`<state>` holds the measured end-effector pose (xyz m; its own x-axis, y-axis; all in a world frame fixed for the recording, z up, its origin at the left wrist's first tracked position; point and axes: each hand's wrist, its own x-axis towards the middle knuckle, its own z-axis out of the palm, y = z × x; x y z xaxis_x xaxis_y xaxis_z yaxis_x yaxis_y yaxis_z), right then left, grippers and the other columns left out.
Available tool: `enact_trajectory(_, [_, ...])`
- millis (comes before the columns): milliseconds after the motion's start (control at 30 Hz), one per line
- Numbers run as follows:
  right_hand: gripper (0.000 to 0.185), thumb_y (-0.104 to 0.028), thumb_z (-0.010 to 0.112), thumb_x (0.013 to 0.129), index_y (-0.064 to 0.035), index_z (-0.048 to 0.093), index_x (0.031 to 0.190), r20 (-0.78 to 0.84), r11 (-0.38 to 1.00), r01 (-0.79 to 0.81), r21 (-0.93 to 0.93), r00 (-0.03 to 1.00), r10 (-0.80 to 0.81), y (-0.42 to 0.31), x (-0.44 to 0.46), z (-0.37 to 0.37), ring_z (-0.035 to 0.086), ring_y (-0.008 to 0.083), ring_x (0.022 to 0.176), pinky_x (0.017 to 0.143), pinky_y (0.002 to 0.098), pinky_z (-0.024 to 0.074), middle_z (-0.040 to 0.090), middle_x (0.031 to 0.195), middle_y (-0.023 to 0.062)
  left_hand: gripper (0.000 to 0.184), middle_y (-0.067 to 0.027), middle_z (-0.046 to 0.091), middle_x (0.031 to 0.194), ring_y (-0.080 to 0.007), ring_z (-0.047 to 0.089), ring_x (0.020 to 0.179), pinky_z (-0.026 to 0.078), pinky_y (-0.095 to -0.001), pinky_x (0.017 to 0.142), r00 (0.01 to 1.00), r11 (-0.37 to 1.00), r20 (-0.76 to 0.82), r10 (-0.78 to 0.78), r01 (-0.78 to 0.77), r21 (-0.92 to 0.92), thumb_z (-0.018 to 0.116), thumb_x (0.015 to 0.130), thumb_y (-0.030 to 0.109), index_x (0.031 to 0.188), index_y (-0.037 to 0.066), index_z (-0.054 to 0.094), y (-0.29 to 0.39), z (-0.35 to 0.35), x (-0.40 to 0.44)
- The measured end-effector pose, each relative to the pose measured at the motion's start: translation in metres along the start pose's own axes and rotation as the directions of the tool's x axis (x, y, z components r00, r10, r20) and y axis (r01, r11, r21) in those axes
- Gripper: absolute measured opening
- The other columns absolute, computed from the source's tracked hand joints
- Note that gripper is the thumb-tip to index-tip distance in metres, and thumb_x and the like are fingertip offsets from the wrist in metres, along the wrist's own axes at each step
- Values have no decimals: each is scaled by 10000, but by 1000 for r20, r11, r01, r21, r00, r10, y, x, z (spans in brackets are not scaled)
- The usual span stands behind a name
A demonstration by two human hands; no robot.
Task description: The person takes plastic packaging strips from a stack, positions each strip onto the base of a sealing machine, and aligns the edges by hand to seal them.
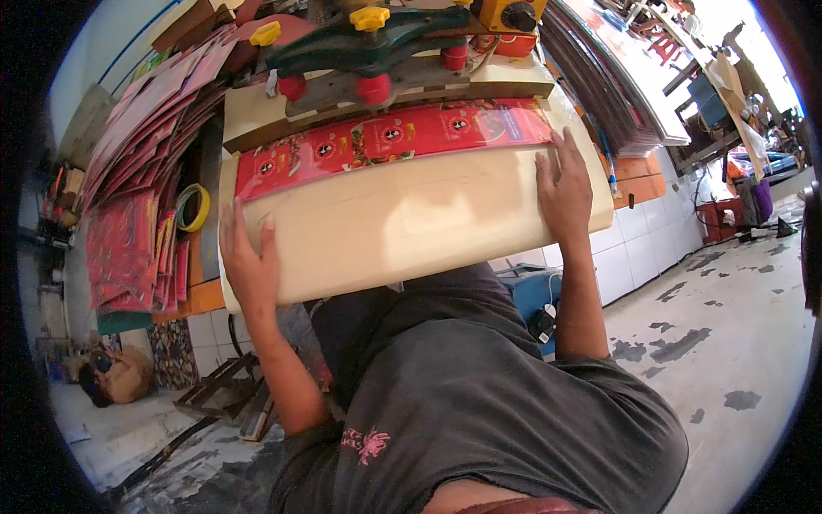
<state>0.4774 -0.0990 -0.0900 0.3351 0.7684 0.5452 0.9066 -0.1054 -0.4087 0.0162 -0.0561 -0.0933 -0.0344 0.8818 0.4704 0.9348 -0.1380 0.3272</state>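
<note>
My left hand (250, 265) lies on the left end of a cream-coloured padded surface (342, 231), its fingers stretched out and thumb apart. At the opposite end, my right hand (567, 188) rests with spread fingers near the corner. Between them, a red printed plastic sheet (411, 141) with repeated round logos and food pictures lies flat along the far side of that surface. The fingertips of both hands are by the sheet's two ends. The sheet's far edge runs up to the long bar (282, 128) of a green machine (342, 51) with yellow knobs and red cylinders.
Stacks of red printed plastic pouches (128, 240) and a yellow tape roll (193, 207) are on the left. Flat panels (599, 77) are piled at the right. A yellow control box (512, 15) stands behind. A person (124, 375) is low at the far left.
</note>
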Motion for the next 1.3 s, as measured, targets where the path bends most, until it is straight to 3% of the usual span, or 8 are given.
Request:
enact_trajectory(267, [442, -246, 620, 1011, -32, 601, 1397, 23, 999, -5, -45, 1000, 6, 7, -1, 2, 530, 402, 1360, 1155, 473, 409, 585, 1445, 240, 594, -298, 480, 1540, -445, 422, 1463, 318, -494, 1226, 999, 1000, 48, -6, 6, -5, 636, 1017, 320, 1488, -21, 515, -6, 4, 1])
enact_trajectory(733, [424, -261, 584, 1041, -25, 628, 1390, 73, 997, -23, -76, 997, 29, 3, 0, 0, 529, 371, 1380, 1159, 459, 410, 596, 1447, 221, 561, -318, 513, 1499, -452, 458, 1432, 354, -486, 1201, 1000, 1000, 13, -2, 2, -13, 667, 997, 324, 1431, -20, 576, -2, 1, 0])
enact_trajectory(833, [414, -259, 578, 1044, -16, 635, 1375, 67, 997, -20, -70, 997, 25, 0, 0, -1, 532, 379, 1374, 1152, 464, 413, 604, 1429, 234, 552, -262, 525, 1518, -419, 448, 1452, 330, -467, 1227, 999, 1000, 30, -19, 19, 5, 635, 1020, 325, 1455, -6, 563, -1, 0, 0])
enact_trajectory(933, [404, -246, 592, 1033, -9, 638, 1358, 45, 998, 16, -57, 999, -13, 7, 0, 2, 549, 392, 1350, 1139, 472, 424, 617, 1403, 244, 557, -318, 515, 1499, -449, 458, 1436, 355, -486, 1202, 1000, 1000, 23, 21, -21, -14, 667, 997, 313, 1434, -21, 575, -1, 1, 0])
enact_trajectory(1300, [399, -242, 634, 998, -17, 653, 1327, -5, 999, 8, -52, 1000, -9, 11, -1, 5, 572, 393, 1321, 1127, 472, 439, 624, 1394, 238, 432, -249, 614, 1431, -396, 536, 1394, 409, -457, 1168, 999, 996, 21, -39, 41, -84, 614, 1034, 268, 1364, -7, 660, 3, -2, -2])
